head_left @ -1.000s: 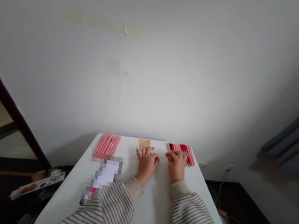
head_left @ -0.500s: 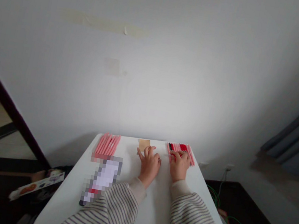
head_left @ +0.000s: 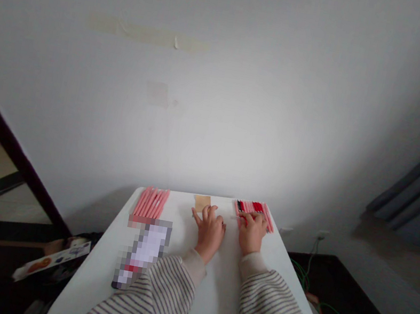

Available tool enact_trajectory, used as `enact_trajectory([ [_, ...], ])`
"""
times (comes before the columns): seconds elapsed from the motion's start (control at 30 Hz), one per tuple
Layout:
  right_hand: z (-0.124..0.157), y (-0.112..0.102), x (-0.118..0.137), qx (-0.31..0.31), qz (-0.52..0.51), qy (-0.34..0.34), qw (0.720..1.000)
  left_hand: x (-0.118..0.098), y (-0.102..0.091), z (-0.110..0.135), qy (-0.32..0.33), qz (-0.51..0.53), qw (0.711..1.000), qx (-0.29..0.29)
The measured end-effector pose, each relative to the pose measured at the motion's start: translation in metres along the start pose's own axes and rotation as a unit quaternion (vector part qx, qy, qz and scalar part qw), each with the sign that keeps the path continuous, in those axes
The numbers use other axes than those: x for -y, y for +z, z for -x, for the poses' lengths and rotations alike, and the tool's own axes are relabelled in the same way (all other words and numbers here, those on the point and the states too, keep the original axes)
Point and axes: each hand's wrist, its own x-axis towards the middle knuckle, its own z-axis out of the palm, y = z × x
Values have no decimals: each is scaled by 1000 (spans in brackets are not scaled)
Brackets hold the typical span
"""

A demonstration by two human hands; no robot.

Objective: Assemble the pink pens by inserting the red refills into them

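My left hand [head_left: 210, 233] is over the middle of the white table [head_left: 218, 294], its fingers spread and bent, with nothing visible in them. Just beyond its fingertips lies a small tan square [head_left: 202, 203]. My right hand [head_left: 252, 234] is at the near edge of a row of slim pink sticks, like pens [head_left: 271, 221], with red and black parts. Its fingers are bent together; a bit of red and a thin pale end show at the fingertips, but what they hold is too small to name.
A bundle of pink pen-like sticks [head_left: 151, 203] lies at the table's back left. Nearer stands a pixelated, long pale object [head_left: 147, 249] with a dark end. The wall [head_left: 215, 125] rises right behind the table. Green cables [head_left: 301, 273] lie on the floor to the right.
Almost nothing differs. The fingers of my left hand have shifted very slightly; my right hand stays at the same place by the pink row.
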Motion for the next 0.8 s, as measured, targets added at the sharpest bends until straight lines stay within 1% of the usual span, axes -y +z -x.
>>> enact_trajectory([
  [0.23,0,-1,1,11,-1,0,1000,-1,-4,0,-10,3,1000,4],
  [0.53,0,0,0,12,-6,-5,1000,0,0,0,-10,12,1000,-11],
  [0.7,1,1,-1,37,-33,-20,999,1,-8,0,-28,7,999,-28],
  [0.8,0,0,-2,38,-38,-35,998,6,-13,-1,-40,3,999,-32],
])
